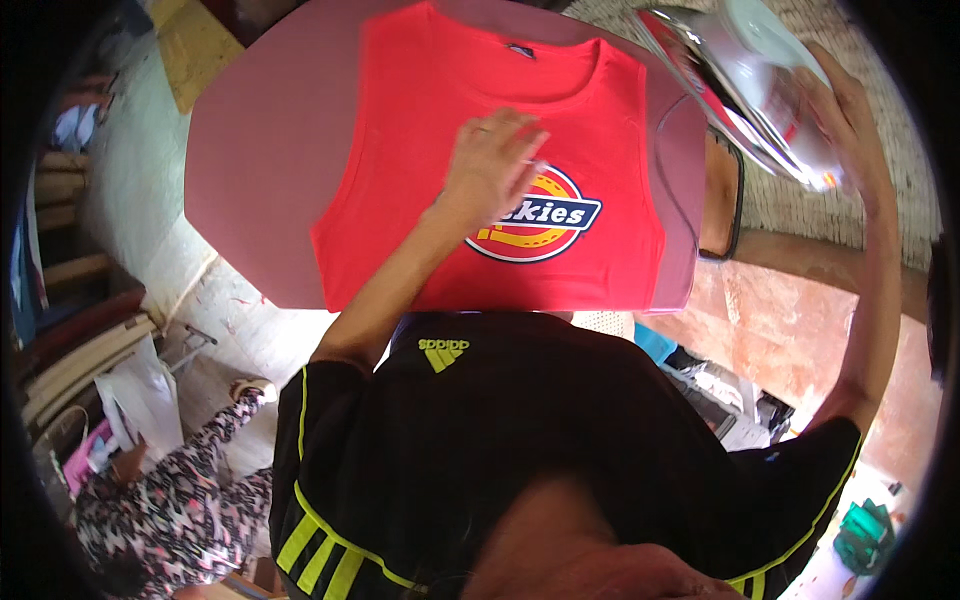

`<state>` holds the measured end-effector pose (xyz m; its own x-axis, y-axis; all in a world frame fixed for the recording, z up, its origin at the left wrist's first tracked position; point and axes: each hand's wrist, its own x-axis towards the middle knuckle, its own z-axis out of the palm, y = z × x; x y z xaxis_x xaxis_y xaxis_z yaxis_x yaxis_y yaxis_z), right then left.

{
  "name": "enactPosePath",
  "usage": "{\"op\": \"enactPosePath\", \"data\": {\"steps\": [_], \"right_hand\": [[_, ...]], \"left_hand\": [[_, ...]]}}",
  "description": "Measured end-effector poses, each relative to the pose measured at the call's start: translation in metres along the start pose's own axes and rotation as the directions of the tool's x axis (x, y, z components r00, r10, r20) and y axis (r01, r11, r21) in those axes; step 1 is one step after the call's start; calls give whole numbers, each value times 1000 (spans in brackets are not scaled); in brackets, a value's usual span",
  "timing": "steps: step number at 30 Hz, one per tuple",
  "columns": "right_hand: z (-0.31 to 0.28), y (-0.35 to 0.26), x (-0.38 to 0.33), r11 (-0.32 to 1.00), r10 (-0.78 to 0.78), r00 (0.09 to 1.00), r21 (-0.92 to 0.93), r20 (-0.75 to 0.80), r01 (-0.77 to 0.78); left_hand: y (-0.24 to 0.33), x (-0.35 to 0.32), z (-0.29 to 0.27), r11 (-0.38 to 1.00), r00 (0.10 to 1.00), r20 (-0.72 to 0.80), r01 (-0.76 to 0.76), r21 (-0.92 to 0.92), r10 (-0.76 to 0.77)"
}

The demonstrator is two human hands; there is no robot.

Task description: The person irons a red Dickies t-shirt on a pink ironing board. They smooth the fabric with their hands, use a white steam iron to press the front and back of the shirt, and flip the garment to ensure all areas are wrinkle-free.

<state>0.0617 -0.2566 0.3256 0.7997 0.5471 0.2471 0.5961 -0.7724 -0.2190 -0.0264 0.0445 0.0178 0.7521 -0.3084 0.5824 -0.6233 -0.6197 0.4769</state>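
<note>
A red sleeveless shirt (420, 190) with a round printed emblem lies flat on a mauve ironing board (260, 160). My left hand (490, 155) rests palm down on the shirt, fingers spread, just above the emblem. My right hand (845, 110) is raised at the upper right and grips a silver and red clothes iron (745, 85), held in the air beside the board's right end, its soleplate tilted toward the board. The iron's dark cord (680, 180) trails across the board's right edge.
A dark iron rest (722, 195) sits at the board's right end. Another person in a patterned garment (180, 480) crouches at the lower left near a white bag (140, 395). Wooden planks lean at the far left. Clutter lies on the reddish floor (790, 320) at right.
</note>
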Motion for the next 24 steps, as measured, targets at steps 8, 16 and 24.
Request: {"op": "enactPosePath", "data": {"steps": [8, 16, 24], "right_hand": [[-17, -7, -116, 643, 730, 651, 114, 207, -758], [100, -2, -90, 891, 376, 911, 204, 170, -405], [187, 23, -3, 965, -22, 939, 253, 343, -69]], "left_hand": [[39, 0, 49, 971, 887, 399, -193, -140, 233], [-94, 34, -2, 850, 939, 320, -62, 522, -129], [-137, 47, -16, 794, 991, -15, 117, 596, -135]]}}
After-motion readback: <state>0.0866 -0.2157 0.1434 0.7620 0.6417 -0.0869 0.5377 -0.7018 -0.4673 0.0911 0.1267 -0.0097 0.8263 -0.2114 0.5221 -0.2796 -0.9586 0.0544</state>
